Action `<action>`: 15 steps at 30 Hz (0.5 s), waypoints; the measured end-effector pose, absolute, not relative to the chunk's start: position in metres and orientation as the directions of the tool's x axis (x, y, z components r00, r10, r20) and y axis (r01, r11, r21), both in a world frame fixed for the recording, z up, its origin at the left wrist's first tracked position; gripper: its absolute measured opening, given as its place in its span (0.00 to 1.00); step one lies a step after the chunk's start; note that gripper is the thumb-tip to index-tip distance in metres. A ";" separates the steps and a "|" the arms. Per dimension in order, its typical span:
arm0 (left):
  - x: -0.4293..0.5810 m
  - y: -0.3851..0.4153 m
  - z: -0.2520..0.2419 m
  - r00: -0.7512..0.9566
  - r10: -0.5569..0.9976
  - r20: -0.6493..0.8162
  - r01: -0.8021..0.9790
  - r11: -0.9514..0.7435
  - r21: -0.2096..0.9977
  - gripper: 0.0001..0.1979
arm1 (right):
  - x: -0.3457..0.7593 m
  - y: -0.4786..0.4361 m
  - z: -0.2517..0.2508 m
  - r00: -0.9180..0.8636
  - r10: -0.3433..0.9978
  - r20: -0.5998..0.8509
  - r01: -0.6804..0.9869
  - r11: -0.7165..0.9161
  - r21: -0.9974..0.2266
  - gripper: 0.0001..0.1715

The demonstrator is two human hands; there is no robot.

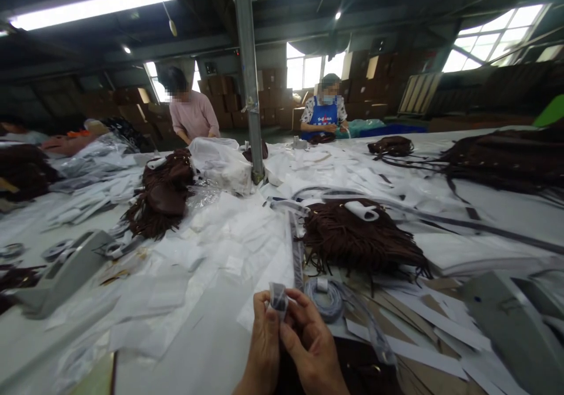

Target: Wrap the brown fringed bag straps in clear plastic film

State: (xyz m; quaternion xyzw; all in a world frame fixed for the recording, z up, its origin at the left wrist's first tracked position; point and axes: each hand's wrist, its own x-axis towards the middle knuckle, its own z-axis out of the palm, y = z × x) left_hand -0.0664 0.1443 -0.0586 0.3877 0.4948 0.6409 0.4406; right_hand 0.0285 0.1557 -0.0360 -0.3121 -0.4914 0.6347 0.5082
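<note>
**Both hands pinch one small see-through strip**

Fingertips of the left hand (264,333) and the right hand (311,342) close in on a small see-through strip (278,298). The finger gaps are tiny, just as wide as the strip, and both hands seem to have hold of it. It sits right between the two hands, at the tips, so neither hand is clearly nearer. Its long side points up from the fingers, toward the far edge of the bench (189,336). Its low end is hidden by the fingers, so I cannot tell how long it is.

Under the hands, by the near edge, is a dark brown bag (365,360) with a shiny gold bit. Only part of it shows. Just beside the right hand, toward the right edge, lies a coil of grey strip (326,298). Past the coil, toward the far edge, sits a brown bag with fringe (365,239), with a white roll (362,210) on top.

Near the right edge are paper strips (423,348) and a grey box (497,324). Over by the left edge is a tape holder (61,277). White sheets (215,230) cover much of the middle. At the far edge are a person in pink (194,113) and a person in a blue apron (324,114).
</note>
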 end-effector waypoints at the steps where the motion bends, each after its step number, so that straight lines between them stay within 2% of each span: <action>1: -0.065 0.144 -0.059 -0.313 0.947 0.065 -0.158 -0.119 0.980 0.23 | 0.028 0.155 -0.036 -0.287 0.952 0.104 -0.340 0.000 -0.940 0.29; 6: -0.060 0.141 -0.060 -0.316 0.945 0.081 -0.089 -0.114 0.989 0.26 | 0.032 0.156 -0.038 -0.322 0.942 0.099 -0.302 -0.004 -0.953 0.36; 11: -0.060 0.143 -0.062 -0.250 0.968 -0.013 -0.329 -0.072 0.941 0.28 | 0.042 0.161 -0.037 -0.436 0.896 0.079 -0.282 -0.053 -0.958 0.44; 15: -0.054 0.142 -0.063 -0.234 0.972 -0.018 -0.433 -0.087 0.897 0.29 | 0.046 0.162 -0.031 -0.475 0.876 0.085 -0.348 -0.099 -0.932 0.41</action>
